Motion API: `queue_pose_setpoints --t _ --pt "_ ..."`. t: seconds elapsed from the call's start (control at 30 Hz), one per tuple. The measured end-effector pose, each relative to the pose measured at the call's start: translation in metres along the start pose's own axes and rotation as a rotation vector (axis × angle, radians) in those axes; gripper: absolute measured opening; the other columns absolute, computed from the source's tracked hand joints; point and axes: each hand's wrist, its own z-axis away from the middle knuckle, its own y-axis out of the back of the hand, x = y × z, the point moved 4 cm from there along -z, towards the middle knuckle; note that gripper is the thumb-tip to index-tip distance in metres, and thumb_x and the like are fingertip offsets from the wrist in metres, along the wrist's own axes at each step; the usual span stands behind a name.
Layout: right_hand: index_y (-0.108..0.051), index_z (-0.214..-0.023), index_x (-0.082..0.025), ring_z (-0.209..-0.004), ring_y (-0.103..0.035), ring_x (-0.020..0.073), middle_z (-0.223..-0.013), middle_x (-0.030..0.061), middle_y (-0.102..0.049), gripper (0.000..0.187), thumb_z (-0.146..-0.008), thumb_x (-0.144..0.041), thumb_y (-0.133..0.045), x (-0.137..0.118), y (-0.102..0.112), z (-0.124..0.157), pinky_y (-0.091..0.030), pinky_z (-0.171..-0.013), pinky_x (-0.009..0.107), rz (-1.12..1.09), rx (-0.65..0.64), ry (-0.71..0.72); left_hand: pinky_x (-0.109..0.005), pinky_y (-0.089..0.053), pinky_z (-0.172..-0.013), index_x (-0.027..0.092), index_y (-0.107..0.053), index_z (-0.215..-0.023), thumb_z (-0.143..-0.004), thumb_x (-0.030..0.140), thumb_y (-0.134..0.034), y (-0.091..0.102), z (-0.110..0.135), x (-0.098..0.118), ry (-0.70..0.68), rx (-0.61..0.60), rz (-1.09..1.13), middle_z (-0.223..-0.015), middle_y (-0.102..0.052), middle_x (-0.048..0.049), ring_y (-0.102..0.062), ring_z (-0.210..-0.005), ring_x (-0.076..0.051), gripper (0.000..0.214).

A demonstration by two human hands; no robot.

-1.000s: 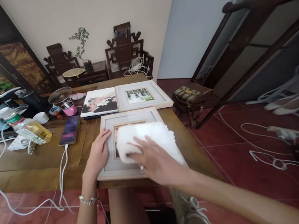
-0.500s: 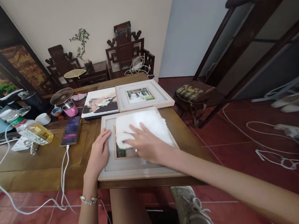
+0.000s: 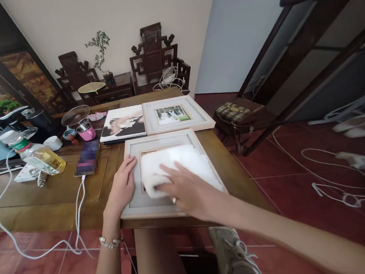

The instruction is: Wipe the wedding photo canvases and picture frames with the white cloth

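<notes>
A pale wood picture frame [image 3: 144,209] with a grey-white mat lies flat at the front of the table. My left hand [image 3: 121,184] holds its left edge, fingers resting together over the border. Under my right hand [image 3: 190,191] is a fluffy white cloth [image 3: 179,156], pressed onto the frame's face with the fingers somewhat spread and the front edge of the cloth folded up. The cloth covers most of the picture in the middle. Behind stand two more flat pieces: a framed photo [image 3: 173,114] and a canvas-like print [image 3: 123,121], side by side.
On the wooden table [image 3: 90,213] to the left are a phone [image 3: 87,158] on a white cable, an oil bottle [image 3: 42,157], a pink cup [image 3: 86,131] and a power strip [image 3: 26,173]. A plaid bag [image 3: 236,112] sits on a chair to the right.
My right hand has drawn the cloth toward me and slightly right, uncovering the far part of the mat. My left hand stays on the frame's left edge.
</notes>
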Motion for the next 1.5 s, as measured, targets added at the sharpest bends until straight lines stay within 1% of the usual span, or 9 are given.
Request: queue_pose_setpoints --t 0.2,0.4,0.53,0.7,0.83,0.93,1.07,1.33,1.5 --pt "-0.055 -0.127 -0.014 -0.139 -0.021 0.0377 -0.142 0.0155 -0.046 0.053 -0.076 0.001 -0.05 0.051 0.011 -0.047 -0.02 -0.106 0.066 0.241 0.112 -0.073 -0.044 -0.029 -0.114 0.018 -0.055 -0.128 -0.094 0.018 -0.034 0.0 0.0 0.0 -0.028 0.024 0.032 -0.14 -0.051 -0.0099 -0.038 -0.137 -0.02 0.039" --pt "-0.054 -0.129 -0.016 -0.14 -0.016 0.0398 -0.147 0.0143 -0.039 0.048 -0.082 -0.004 -0.049 0.041 0.001 -0.074 -0.015 -0.105 0.07 0.294 0.081 0.001 -0.041 -0.03 -0.114 0.018 -0.049 -0.133 -0.095 0.019 -0.032 0.001 0.0 0.0 -0.012 0.047 0.033 -0.141 -0.048 -0.0111 -0.039 -0.135 -0.02 0.042" --pt "-0.057 -0.126 -0.015 -0.139 -0.018 0.0394 -0.148 0.0141 -0.038 0.045 -0.085 -0.004 -0.041 0.013 -0.008 -0.06 -0.019 -0.105 0.069 0.249 0.045 0.074 -0.041 -0.033 -0.111 0.02 -0.042 -0.138 -0.094 0.019 -0.031 0.002 0.001 -0.002 -0.013 0.078 0.043 -0.139 -0.05 -0.011 -0.044 -0.131 -0.02 0.045" --pt "-0.064 -0.118 -0.019 -0.136 -0.026 0.0416 -0.144 0.0134 -0.044 0.04 -0.083 -0.009 -0.047 -0.028 -0.007 -0.021 -0.023 -0.103 0.069 0.113 -0.057 0.183 -0.044 -0.033 -0.11 0.016 -0.043 -0.138 -0.094 0.022 -0.032 0.003 0.002 -0.003 0.049 0.068 0.052 -0.141 -0.048 -0.014 -0.045 -0.131 -0.023 0.045" --pt "-0.065 -0.116 -0.022 -0.136 -0.028 0.0394 -0.144 0.0115 -0.044 0.043 -0.078 -0.006 -0.051 -0.037 -0.006 0.006 -0.023 -0.104 0.068 0.039 -0.135 0.168 -0.044 -0.03 -0.113 0.019 -0.046 -0.136 -0.094 0.021 -0.033 0.002 0.001 -0.001 0.044 0.045 0.032 -0.143 -0.046 -0.0105 -0.04 -0.135 -0.021 0.043" --pt "-0.064 -0.116 -0.022 -0.136 -0.03 0.036 -0.142 0.0113 -0.046 0.051 -0.072 0.0 -0.05 -0.023 -0.005 0.022 -0.026 -0.106 0.065 0.039 -0.095 0.096 -0.044 -0.027 -0.114 0.019 -0.049 -0.133 -0.093 0.02 -0.038 0.001 0.001 0.001 0.008 0.017 0.017 -0.144 -0.046 -0.0099 -0.037 -0.137 -0.021 0.042" --pt "-0.065 -0.114 -0.02 -0.133 -0.038 0.0315 -0.136 0.0126 -0.054 0.054 -0.068 0.004 -0.049 0.011 0.003 0.032 -0.029 -0.109 0.056 0.136 0.085 0.006 -0.044 -0.026 -0.115 0.02 -0.051 -0.131 -0.092 0.018 -0.038 0.0 0.002 0.001 -0.02 0.013 0.022 -0.143 -0.046 -0.0091 -0.035 -0.138 -0.02 0.041" --pt "-0.062 -0.118 -0.011 -0.133 -0.038 0.0334 -0.127 0.0198 -0.059 0.042 -0.079 -0.002 -0.05 0.094 0.033 -0.01 -0.03 -0.107 0.054 0.393 0.194 -0.21 -0.043 -0.026 -0.116 0.016 -0.049 -0.133 -0.091 0.014 -0.036 0.0 0.002 0.001 -0.006 0.003 0.022 -0.144 -0.046 -0.0113 -0.034 -0.138 -0.02 0.044" --pt "-0.063 -0.114 -0.012 -0.132 -0.039 0.0349 -0.127 0.0196 -0.058 0.04 -0.078 -0.001 -0.048 0.087 0.028 -0.006 -0.029 -0.105 0.059 0.374 0.145 -0.111 -0.043 -0.026 -0.116 0.016 -0.047 -0.135 -0.091 0.013 -0.034 -0.001 0.002 0.0 -0.009 0.008 0.004 -0.145 -0.044 -0.0107 -0.034 -0.139 -0.02 0.046"
